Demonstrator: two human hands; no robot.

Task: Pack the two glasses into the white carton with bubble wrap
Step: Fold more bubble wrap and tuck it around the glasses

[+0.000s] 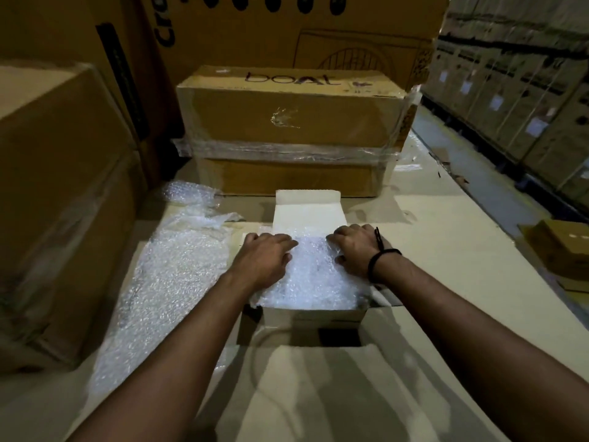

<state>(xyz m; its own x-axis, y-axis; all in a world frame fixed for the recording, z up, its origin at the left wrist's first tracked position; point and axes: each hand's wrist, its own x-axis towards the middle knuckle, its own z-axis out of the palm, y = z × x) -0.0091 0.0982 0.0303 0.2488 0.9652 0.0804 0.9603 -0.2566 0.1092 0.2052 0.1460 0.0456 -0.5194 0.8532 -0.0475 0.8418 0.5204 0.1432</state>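
Now one carton (314, 314), lid (307, 215) pointing away; wrap (314, 275) inside; left hand (264, 260) pressing flat; right hand (355, 250) bent, grip unclear.

The brown carton (293, 122) in the middle carries the brand name "boAt" in dark red letters on its top face, near the far edge. The large carton (287, 27) standing behind it shows big black letters turned sideways, "Cro", and the top of the frame cuts off the rest of the word. The stacked cartons (510, 90) on the right wear white labels (537, 126), too small and blurred to read.
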